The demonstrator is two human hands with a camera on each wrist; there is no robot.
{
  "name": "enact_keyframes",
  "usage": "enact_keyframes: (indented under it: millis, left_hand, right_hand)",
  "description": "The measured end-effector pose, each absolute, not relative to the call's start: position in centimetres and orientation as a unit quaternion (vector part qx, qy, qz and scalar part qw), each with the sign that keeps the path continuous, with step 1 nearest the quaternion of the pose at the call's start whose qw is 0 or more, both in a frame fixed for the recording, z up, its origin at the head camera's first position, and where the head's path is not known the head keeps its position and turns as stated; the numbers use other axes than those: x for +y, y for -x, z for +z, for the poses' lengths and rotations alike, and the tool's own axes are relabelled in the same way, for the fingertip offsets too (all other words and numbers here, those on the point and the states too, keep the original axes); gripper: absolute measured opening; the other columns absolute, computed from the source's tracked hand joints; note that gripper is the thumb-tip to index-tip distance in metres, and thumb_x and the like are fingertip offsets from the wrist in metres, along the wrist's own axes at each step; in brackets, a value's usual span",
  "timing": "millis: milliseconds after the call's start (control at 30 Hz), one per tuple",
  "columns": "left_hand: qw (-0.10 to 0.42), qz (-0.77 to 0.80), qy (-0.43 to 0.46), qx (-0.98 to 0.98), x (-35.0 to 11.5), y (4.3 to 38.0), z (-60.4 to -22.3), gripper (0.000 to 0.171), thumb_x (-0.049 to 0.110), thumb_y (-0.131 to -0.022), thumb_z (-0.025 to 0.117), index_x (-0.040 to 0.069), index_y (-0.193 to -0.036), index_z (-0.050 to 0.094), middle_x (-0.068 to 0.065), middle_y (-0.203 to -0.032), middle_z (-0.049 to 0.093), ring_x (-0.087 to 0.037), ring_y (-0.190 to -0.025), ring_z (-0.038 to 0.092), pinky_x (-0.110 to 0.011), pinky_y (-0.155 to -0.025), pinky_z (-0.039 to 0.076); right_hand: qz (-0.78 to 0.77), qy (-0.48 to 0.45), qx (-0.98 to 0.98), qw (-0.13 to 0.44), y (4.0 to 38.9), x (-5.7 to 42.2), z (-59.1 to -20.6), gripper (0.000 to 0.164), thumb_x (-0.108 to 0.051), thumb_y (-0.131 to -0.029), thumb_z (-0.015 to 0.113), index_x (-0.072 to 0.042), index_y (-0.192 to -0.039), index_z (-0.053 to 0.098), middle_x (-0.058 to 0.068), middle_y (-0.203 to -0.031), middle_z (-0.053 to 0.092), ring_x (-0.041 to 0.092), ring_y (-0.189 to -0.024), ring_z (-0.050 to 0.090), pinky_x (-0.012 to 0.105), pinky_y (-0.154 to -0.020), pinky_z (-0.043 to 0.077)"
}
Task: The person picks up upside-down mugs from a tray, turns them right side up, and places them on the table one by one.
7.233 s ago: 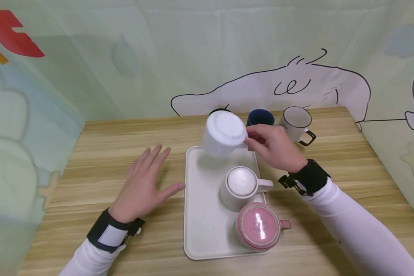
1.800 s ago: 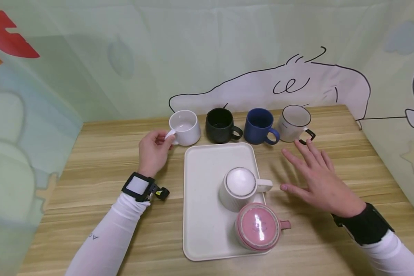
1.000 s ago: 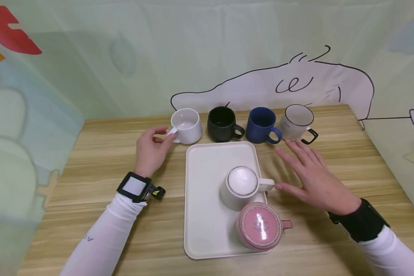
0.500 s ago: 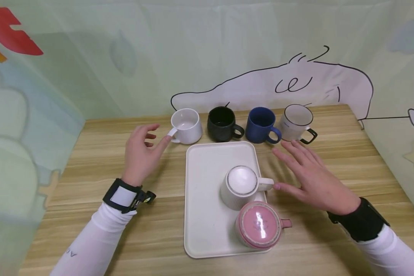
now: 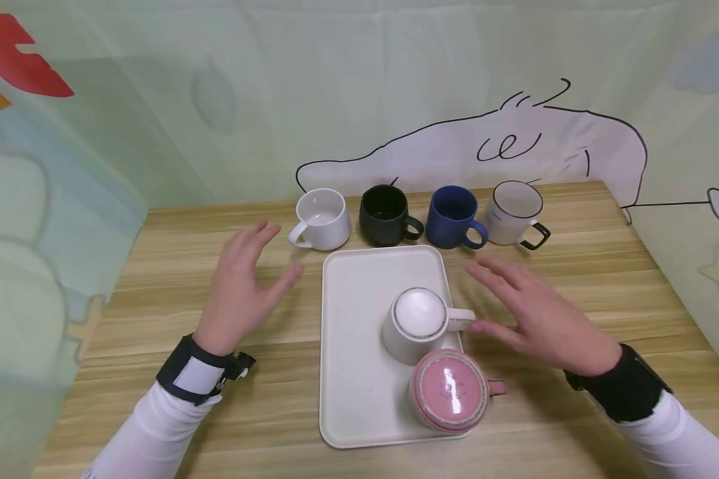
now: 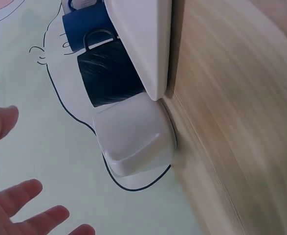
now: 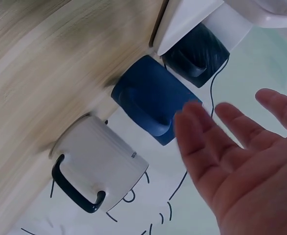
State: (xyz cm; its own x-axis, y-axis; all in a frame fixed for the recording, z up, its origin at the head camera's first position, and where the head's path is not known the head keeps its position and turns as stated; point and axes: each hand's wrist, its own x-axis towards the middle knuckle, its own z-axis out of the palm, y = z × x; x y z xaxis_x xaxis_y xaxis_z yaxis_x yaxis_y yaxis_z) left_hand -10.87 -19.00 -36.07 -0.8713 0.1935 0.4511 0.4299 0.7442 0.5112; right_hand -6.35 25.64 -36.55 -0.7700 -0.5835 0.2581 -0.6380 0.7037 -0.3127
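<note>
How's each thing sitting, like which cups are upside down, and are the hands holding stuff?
Plain white mug: upright
Black mug: upright
Blue mug: upright
Black-rimmed white mug: upright
Ribbed white mug: upside down
Pink mug: upside down
Tray: lying flat
Left hand: holding nothing
Right hand: holding nothing

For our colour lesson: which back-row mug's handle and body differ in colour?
The rightmost pale mug: its handle is black; the other three mugs have matching handles.
</note>
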Motion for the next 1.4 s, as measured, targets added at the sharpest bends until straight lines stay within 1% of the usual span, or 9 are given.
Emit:
enact_keyframes:
  millis: [133, 367, 500, 600, 633, 733, 900, 1167, 1400]
  left_hand:
    - [0.194, -0.284, 0.196, -0.918, -19.2, 9.8, -36.1, 0.07, 0.03, -0.089, 0.087, 0.003, -0.147, 0.059, -0.026, -0.157, 0.047, -0.05, -0.144, 0.041, -0.066, -0.117, 0.032]
    - [0.211, -0.203, 0.246, -0.924, -19.5, 8.1, -36.8, 0.076, 0.041, -0.086, 0.084, 0.005, -0.148, 0.06, -0.028, -0.159, 0.045, -0.057, -0.143, 0.04, -0.073, -0.114, 0.031]
    - [0.189, -0.164, 0.251, -0.935, -19.7, 7.1, -37.3, 0.079, 0.048, -0.085, 0.083, 0.005, -0.147, 0.06, -0.028, -0.16, 0.043, -0.058, -0.145, 0.036, -0.076, -0.113, 0.029]
    - [0.154, -0.139, 0.242, -0.948, -19.9, 6.5, -37.7, 0.082, 0.054, -0.086, 0.081, 0.007, -0.149, 0.058, -0.027, -0.162, 0.041, -0.058, -0.148, 0.031, -0.078, -0.113, 0.026]
    - [0.141, -0.132, 0.237, -0.952, -19.9, 6.3, -37.8, 0.083, 0.056, -0.086, 0.081, 0.008, -0.15, 0.057, -0.026, -0.163, 0.039, -0.058, -0.149, 0.029, -0.078, -0.113, 0.024]
    - [0.095, -0.115, 0.222, -0.963, -19.8, 5.8, -38.3, 0.088, 0.062, -0.087, 0.078, 0.012, -0.155, 0.053, -0.023, -0.168, 0.033, -0.056, -0.154, 0.02, -0.08, -0.116, 0.018]
    - [0.047, -0.105, 0.205, -0.972, -19.7, 5.3, -39.0, 0.092, 0.071, -0.09, 0.071, 0.015, -0.16, 0.048, -0.019, -0.174, 0.023, -0.054, -0.158, 0.008, -0.082, -0.117, 0.011]
    - [0.021, -0.105, 0.193, -0.975, -19.7, 5.0, -39.7, 0.094, 0.077, -0.092, 0.063, 0.016, -0.162, 0.046, -0.019, -0.174, 0.022, -0.058, -0.156, 0.008, -0.084, -0.115, 0.01]
    - [0.01, -0.105, 0.189, -0.976, -19.7, 4.7, -39.9, 0.094, 0.074, -0.092, 0.066, 0.016, -0.163, 0.044, -0.021, -0.173, 0.023, -0.059, -0.155, 0.01, -0.084, -0.115, 0.009]
  right_hand:
    - [0.197, -0.34, -0.917, 0.066, 6.5, 25.2, -36.6, 0.082, -0.034, -0.09, 0.087, -0.008, -0.158, 0.048, 0.017, -0.149, 0.055, 0.036, -0.132, 0.058, 0.059, -0.104, 0.053]
    - [0.198, -0.35, -0.914, 0.06, 6.7, 24.4, -36.5, 0.069, -0.032, -0.092, 0.086, -0.006, -0.149, 0.058, 0.011, -0.137, 0.063, 0.029, -0.121, 0.066, 0.051, -0.096, 0.059]
    - [0.199, -0.352, -0.913, 0.051, 6.7, 24.0, -36.5, 0.061, -0.031, -0.094, 0.085, -0.006, -0.144, 0.062, 0.01, -0.134, 0.065, 0.022, -0.104, 0.07, 0.042, -0.087, 0.063]
    - [0.202, -0.352, -0.913, 0.042, 6.8, 23.7, -36.5, 0.054, -0.029, -0.094, 0.085, -0.007, -0.14, 0.065, 0.008, -0.13, 0.066, 0.015, -0.09, 0.068, 0.035, -0.078, 0.062]
    - [0.203, -0.352, -0.913, 0.04, 6.8, 23.7, -36.5, 0.052, -0.028, -0.094, 0.085, -0.007, -0.138, 0.066, 0.007, -0.128, 0.067, 0.014, -0.089, 0.067, 0.033, -0.077, 0.062]
    - [0.209, -0.358, -0.909, 0.04, 6.8, 23.4, -36.6, 0.047, -0.026, -0.093, 0.085, -0.007, -0.133, 0.069, 0.005, -0.123, 0.068, 0.014, -0.09, 0.067, 0.031, -0.077, 0.061]
    - [0.225, -0.37, -0.901, 0.034, 6.9, 23.0, -36.8, 0.038, -0.023, -0.094, 0.085, -0.007, -0.126, 0.072, 0.003, -0.117, 0.068, 0.014, -0.097, 0.067, 0.031, -0.08, 0.062]
    - [0.233, -0.37, -0.899, 0.02, 6.9, 22.5, -37.0, 0.026, -0.02, -0.097, 0.081, -0.009, -0.119, 0.073, -0.003, -0.11, 0.068, 0.006, -0.094, 0.064, 0.029, -0.08, 0.061]
    - [0.24, -0.36, -0.902, -0.009, 6.8, 22.4, -37.0, 0.021, -0.019, -0.099, 0.079, -0.012, -0.118, 0.075, -0.007, -0.104, 0.071, 0.002, -0.089, 0.064, 0.028, -0.079, 0.062]
